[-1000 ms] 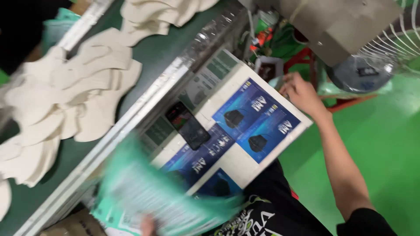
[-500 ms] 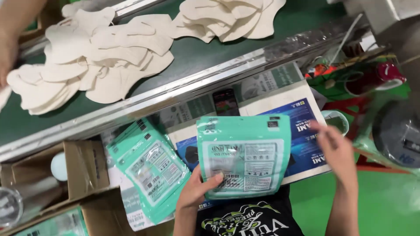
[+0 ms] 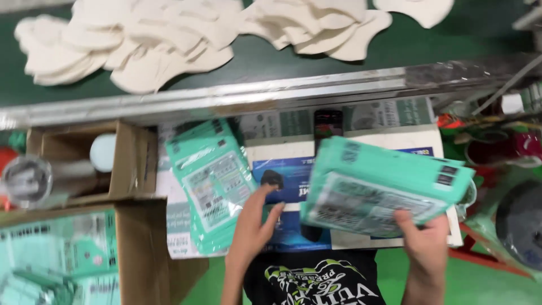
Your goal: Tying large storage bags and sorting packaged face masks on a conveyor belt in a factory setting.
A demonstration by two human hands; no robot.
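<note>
- The right hand (image 3: 424,244) now holds a fanned stack of teal packets (image 3: 384,189) by its lower right corner, fingers clamped on the edge; half a second ago both hands gripped a single packet squarely in front of the chest.
- The left hand (image 3: 252,226) has let go of that packet and hangs open, fingers spread and holding nothing, just beside a second pile of teal packets (image 3: 212,183) lying on the desk (image 3: 389,134).
- The held stack has swung to the right and tilted, hovering above the blue printed sheets (image 3: 288,183) that cover the desk.
- A dark phone (image 3: 328,122) lies at the desk's far edge, partly hidden by the raised stack.
- Beyond the metal rail (image 3: 237,97), white mask blanks (image 3: 141,48) lie heaped on the green conveyor belt (image 3: 271,56).
- An open cardboard box (image 3: 132,161) stands to the left, more teal packets showing in the carton below it.
</note>
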